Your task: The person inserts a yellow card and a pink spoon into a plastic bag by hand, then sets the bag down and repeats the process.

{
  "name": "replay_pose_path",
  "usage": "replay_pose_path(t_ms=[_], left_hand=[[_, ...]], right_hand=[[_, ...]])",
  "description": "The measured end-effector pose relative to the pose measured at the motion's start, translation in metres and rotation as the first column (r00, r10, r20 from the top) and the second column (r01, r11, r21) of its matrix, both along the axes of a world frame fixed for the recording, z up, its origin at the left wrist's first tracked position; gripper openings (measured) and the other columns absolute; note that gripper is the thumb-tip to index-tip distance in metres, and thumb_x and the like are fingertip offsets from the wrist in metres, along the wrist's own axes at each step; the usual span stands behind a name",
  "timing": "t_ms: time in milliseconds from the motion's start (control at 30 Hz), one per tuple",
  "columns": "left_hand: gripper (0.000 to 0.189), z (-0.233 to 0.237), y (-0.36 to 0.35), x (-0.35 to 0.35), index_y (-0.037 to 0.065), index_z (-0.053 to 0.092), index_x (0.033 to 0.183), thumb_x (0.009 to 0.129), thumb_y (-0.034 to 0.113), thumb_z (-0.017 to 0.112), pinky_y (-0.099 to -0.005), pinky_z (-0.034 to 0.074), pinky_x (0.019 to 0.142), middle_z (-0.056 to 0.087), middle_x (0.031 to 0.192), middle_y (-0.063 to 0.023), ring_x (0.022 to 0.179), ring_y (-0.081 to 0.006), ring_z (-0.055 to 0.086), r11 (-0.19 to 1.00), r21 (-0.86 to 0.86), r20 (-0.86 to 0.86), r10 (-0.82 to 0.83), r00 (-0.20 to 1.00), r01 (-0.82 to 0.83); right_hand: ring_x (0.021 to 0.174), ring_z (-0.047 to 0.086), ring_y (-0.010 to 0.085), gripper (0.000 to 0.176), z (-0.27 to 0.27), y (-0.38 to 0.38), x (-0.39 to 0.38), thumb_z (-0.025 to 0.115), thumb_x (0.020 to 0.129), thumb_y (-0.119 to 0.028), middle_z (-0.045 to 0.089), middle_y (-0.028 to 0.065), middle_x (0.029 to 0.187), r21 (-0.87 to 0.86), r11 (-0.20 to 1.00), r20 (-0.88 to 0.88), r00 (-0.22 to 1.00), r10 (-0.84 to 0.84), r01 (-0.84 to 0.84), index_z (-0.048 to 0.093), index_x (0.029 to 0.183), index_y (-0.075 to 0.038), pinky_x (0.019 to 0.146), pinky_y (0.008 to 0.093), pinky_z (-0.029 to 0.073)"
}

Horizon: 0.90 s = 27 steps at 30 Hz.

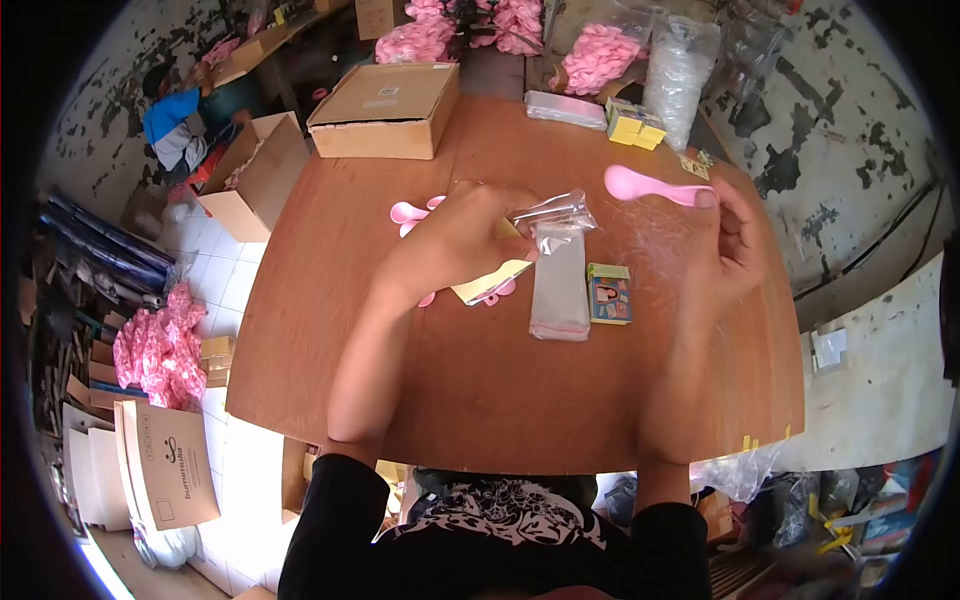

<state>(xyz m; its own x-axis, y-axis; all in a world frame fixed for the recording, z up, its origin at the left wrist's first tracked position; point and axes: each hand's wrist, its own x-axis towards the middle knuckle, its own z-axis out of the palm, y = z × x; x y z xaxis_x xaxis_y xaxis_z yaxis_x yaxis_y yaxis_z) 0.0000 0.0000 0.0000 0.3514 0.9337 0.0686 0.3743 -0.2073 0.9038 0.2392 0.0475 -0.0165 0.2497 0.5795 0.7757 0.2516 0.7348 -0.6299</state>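
Note:
My left hand (465, 240) is closed on a clear plastic bag (565, 212) and a yellow card (495, 282), over the table's middle. Pink spoons (408, 212) lie partly hidden beneath and beside it. My right hand (728, 230), at the right, pinches the handle end of a pink spoon (650, 187) between thumb and fingers, its bowl pointing left. Between the hands lies a stack of clear plastic bags (560, 290), with a small stack of printed cards (610, 295) touching its right side.
On the brown table (480, 400), a cardboard box (385, 110) stands at the back left; yellow boxes (635, 123), a bag pack (566, 110) and a filled plastic bag (682, 80) are at the back right. Another person (177, 120) is at the far left.

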Motion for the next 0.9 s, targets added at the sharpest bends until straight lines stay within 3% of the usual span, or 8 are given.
replay_pose_path(t_ms=[100, 200, 267, 400, 567, 700, 767, 900], left_hand=[[0.018, 0.003, 0.001, 0.008, -0.005, 0.059, 0.106, 0.089, -0.001, 0.061, -0.0279, 0.054, 0.044, 0.068, 0.075, -0.0151, 0.057, -0.0188, 0.068, 1.0, -0.002, 0.039, 0.007, 0.999, -0.007], [0.011, -0.004, 0.007, 0.009, -0.006, 0.06, 0.099, 0.089, -0.002, 0.06, -0.0271, 0.054, 0.044, 0.068, 0.074, -0.0133, 0.056, -0.0167, 0.068, 0.999, 0.016, 0.062, 0.046, 0.997, -0.047], [0.011, -0.014, 0.011, 0.009, -0.006, 0.062, 0.099, 0.09, -0.001, 0.06, -0.0268, 0.054, 0.045, 0.068, 0.075, -0.0132, 0.057, -0.0159, 0.068, 0.954, 0.291, -0.084, 0.099, 0.992, -0.07], [0.017, -0.002, -0.006, 0.017, -0.006, 0.064, 0.103, 0.086, -0.003, 0.062, -0.0267, 0.055, 0.048, 0.068, 0.076, -0.0123, 0.059, -0.0164, 0.069, 0.98, 0.113, -0.036, 0.166, 0.986, -0.161], [0.035, -0.017, -0.008, 0.016, -0.004, 0.063, 0.112, 0.077, -0.007, 0.063, -0.0269, 0.054, 0.056, 0.069, 0.08, -0.0123, 0.062, -0.02, 0.069, 0.849, 0.504, -0.207, 0.294, 0.933, -0.156], [0.011, -0.021, -0.009, 0.008, -0.003, 0.067, 0.089, 0.081, 0.005, 0.065, -0.042, 0.048, 0.072, 0.065, 0.074, -0.014, 0.09, -0.0279, 0.063, 0.897, 0.428, -0.32, 0.265, 0.91, -0.11], [0.036, -0.024, -0.007, 0.003, -0.001, 0.064, 0.111, 0.076, 0.0, 0.069, -0.035, 0.053, 0.079, 0.068, 0.098, -0.0143, 0.088, -0.0277, 0.07, 0.896, 0.443, -0.375, 0.22, 0.901, -0.035], [0.038, -0.029, -0.003, -0.006, 0.001, 0.065, 0.11, 0.073, 0.001, 0.073, -0.0372, 0.049, 0.089, 0.066, 0.108, -0.0151, 0.105, -0.0308, 0.065, 0.77, 0.621, -0.446, 0.19, 0.875, 0.149]], right_hand=[[0.073, 0.062, 0.0061, 0.017, 0.015, -0.004, 0.01, 0.066, 0.088, 0.0, 0.069, 0.0076, 0.087, 0.138, 0.99, -0.11, 0.992, 0.056, -0.041, 0.068, 0.105, 0.0, 0.063, 0.0177, 0.048], [0.083, 0.064, 0.0096, 0.019, 0.018, -0.013, 0.024, 0.065, 0.086, 0.004, 0.067, 0.0073, 0.096, -0.213, 0.918, 0.085, 0.93, 0.357, -0.333, 0.068, 0.105, 0.002, 0.066, 0.0214, 0.052], [0.085, 0.065, 0.0114, 0.02, 0.02, -0.019, 0.024, 0.065, 0.085, 0.005, 0.066, 0.0085, 0.101, -0.263, 0.892, 0.245, 0.869, 0.43, -0.368, 0.068, 0.105, 0.002, 0.068, 0.0226, 0.054], [0.088, 0.067, 0.0173, 0.023, 0.018, -0.025, 0.006, 0.064, 0.084, 0.004, 0.063, 0.012, 0.114, -0.316, 0.825, 0.435, 0.701, 0.564, -0.468, 0.068, 0.107, 0.002, 0.073, 0.0274, 0.056], [0.089, 0.067, 0.0229, 0.026, 0.011, -0.025, -0.008, 0.063, 0.083, 0.004, 0.062, 0.0141, 0.115, -0.29, 0.848, 0.501, 0.685, 0.529, -0.444, 0.067, 0.108, 0.003, 0.075, 0.0305, 0.055], [0.089, 0.066, 0.0291, 0.027, 0.008, -0.021, -0.006, 0.061, 0.08, 0.008, 0.064, 0.0145, 0.11, -0.145, 0.909, 0.662, 0.645, 0.382, -0.39, 0.066, 0.106, 0.003, 0.076, 0.0316, 0.053], [0.089, 0.065, 0.03, 0.028, 0.01, -0.021, -0.001, 0.061, 0.078, 0.009, 0.065, 0.0139, 0.108, -0.105, 0.931, 0.71, 0.629, 0.317, -0.35, 0.066, 0.105, 0.003, 0.076, 0.0325, 0.053], [0.089, 0.065, 0.0303, 0.031, 0.014, -0.024, 0.006, 0.059, 0.075, 0.012, 0.066, 0.012, 0.104, -0.006, 0.953, 0.786, 0.587, 0.192, -0.303, 0.066, 0.104, 0.002, 0.075, 0.035, 0.052]])
